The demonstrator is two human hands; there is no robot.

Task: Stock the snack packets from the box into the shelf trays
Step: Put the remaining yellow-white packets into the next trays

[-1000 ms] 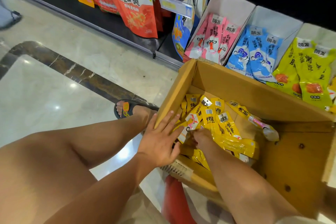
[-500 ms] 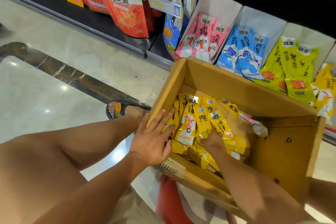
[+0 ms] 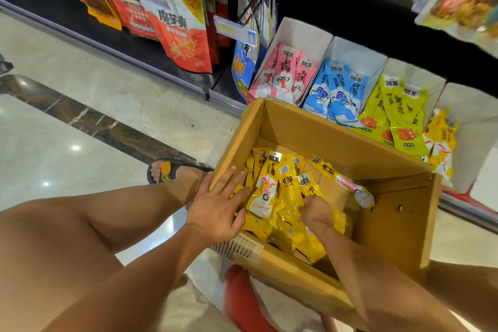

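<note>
Left hand (image 3: 218,205): fingers straight and spread, lying over the left wall of the box (image 3: 339,129), tips touching the yellow packets (image 3: 265,197).
Right hand (image 3: 316,213): fingers curled down into the pile, gripping yellow packets.
Pile: heaped in the box, toward its near-left side.
Shelf trays (image 3: 304,35): just behind the box, holding pink, blue and yellow sachets.

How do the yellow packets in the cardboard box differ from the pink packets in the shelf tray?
The yellow packets lie jumbled in a loose heap; the pink packets stand on end in a neat row. The yellow packets sit in a brown cardboard box; the pink packets sit in a white tray. Both kinds are slim and carry a white label at the top.
</note>
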